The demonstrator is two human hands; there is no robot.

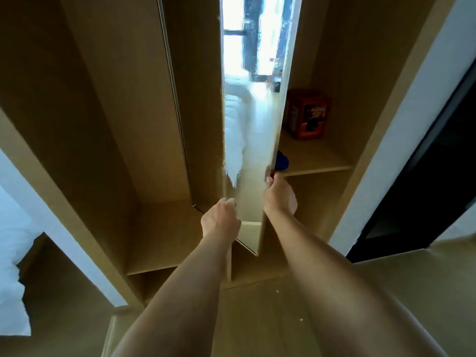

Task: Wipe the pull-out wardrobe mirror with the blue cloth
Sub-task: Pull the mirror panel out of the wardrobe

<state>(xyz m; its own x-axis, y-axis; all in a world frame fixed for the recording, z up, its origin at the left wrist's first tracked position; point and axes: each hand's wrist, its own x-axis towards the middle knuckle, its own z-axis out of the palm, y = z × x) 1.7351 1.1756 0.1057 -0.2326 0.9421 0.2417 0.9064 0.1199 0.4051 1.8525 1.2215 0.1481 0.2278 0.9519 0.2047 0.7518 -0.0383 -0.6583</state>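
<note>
The tall pull-out mirror (251,119) stands out of the wooden wardrobe, straight ahead, reflecting a bright room and white bedding. My left hand (222,217) grips its left edge low down, fingers curled round it. My right hand (279,194) holds the mirror's right edge a little higher, thumb on the front rim. A bit of the blue cloth (281,161) shows on the shelf just behind the right edge, mostly hidden by the mirror.
An orange-red box (307,114) sits on the shelf (319,161) to the right of the mirror. A wardrobe compartment (159,228) opens to the left. White bedding (13,279) lies at far left, a dark doorway (425,189) at right.
</note>
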